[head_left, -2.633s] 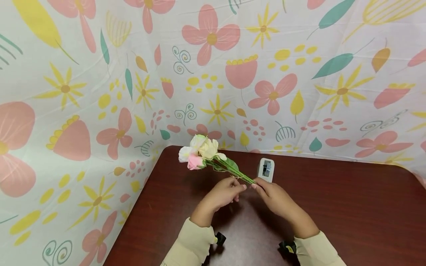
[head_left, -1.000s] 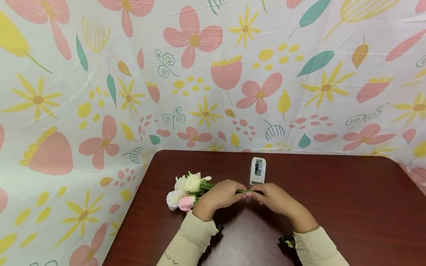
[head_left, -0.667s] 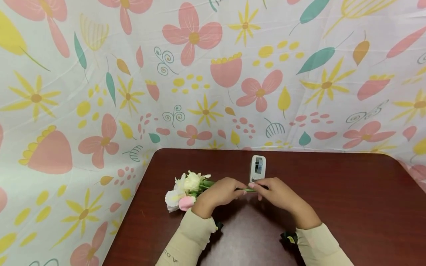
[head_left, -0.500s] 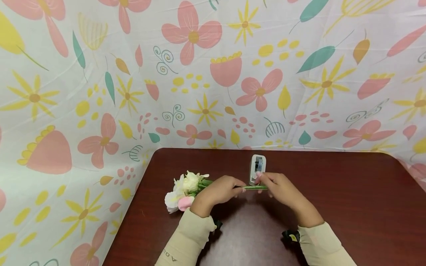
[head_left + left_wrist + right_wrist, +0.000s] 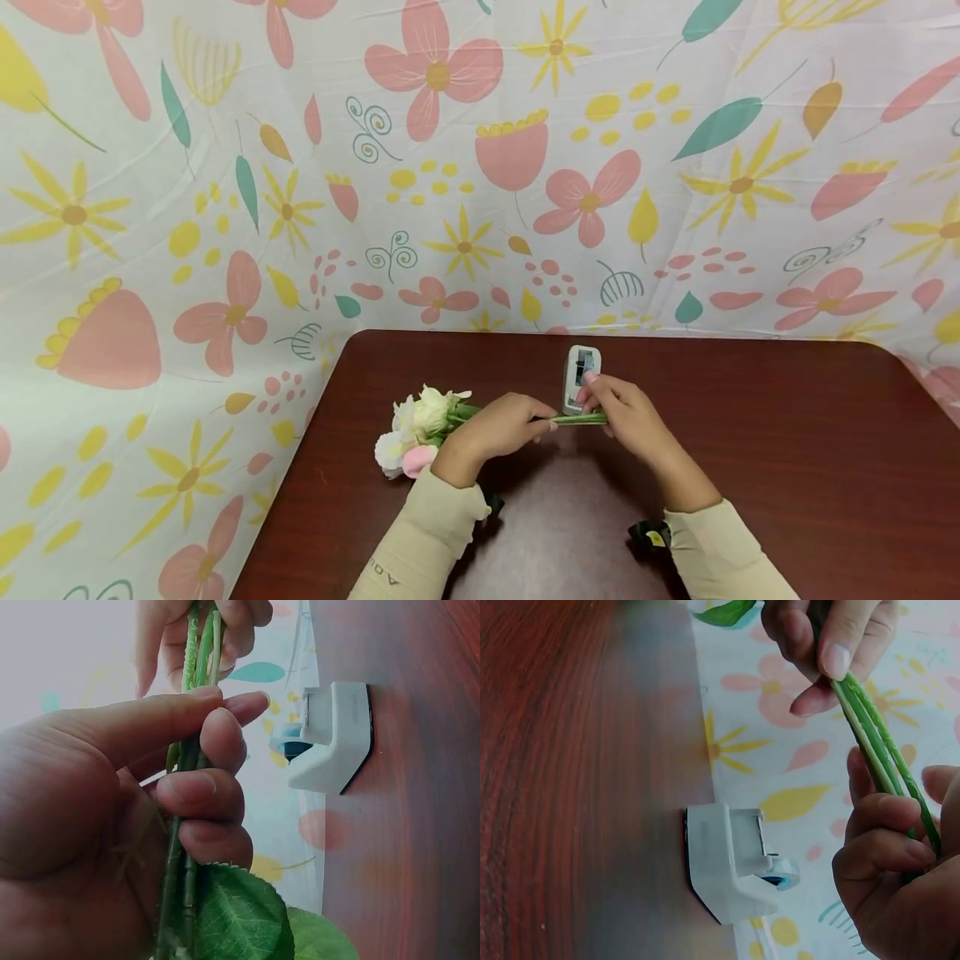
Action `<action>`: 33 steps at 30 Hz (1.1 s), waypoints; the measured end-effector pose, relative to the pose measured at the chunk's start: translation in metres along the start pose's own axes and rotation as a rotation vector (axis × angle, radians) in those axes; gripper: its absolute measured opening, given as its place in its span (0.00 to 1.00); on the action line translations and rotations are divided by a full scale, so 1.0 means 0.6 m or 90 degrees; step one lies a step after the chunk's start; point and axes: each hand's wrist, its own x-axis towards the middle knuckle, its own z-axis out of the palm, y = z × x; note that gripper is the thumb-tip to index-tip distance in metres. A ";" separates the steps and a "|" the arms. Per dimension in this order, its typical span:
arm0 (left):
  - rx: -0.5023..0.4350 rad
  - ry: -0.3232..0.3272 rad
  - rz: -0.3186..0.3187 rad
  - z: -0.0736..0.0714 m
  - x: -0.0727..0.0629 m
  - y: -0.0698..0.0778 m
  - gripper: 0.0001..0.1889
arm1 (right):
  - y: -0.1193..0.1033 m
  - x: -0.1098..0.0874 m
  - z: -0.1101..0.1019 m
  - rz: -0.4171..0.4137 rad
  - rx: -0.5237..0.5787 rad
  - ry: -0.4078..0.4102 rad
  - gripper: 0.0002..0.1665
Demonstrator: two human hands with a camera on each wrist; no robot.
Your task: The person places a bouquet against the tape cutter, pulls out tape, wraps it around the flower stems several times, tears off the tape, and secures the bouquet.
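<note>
I see the left hand (image 5: pixel 497 429) pinching the green stems (image 5: pixel 869 724), flower heads (image 5: pixel 408 425) to its left. The right hand (image 5: pixel 632 419) curls its fingers round the stems' lower ends.

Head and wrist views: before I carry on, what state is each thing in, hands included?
Left hand: curled round the stems
Right hand: fingers curled at the stem ends, thumb clear of them
Stems: bunched together, spanning both hands
Flower heads: clustered; contact with table unclear
Tape dispenser: upright on table, roll loaded
Floral cloth: hanging, creased
</note>
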 end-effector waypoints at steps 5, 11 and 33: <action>0.020 0.003 0.005 0.001 0.002 0.001 0.16 | -0.004 0.002 0.003 0.008 0.017 0.001 0.22; 0.019 0.005 0.007 0.002 0.003 -0.001 0.16 | 0.003 0.005 0.006 0.005 0.011 -0.003 0.23; 0.025 0.000 -0.014 0.004 0.006 0.010 0.15 | 0.012 0.003 0.013 -0.003 -0.013 -0.074 0.23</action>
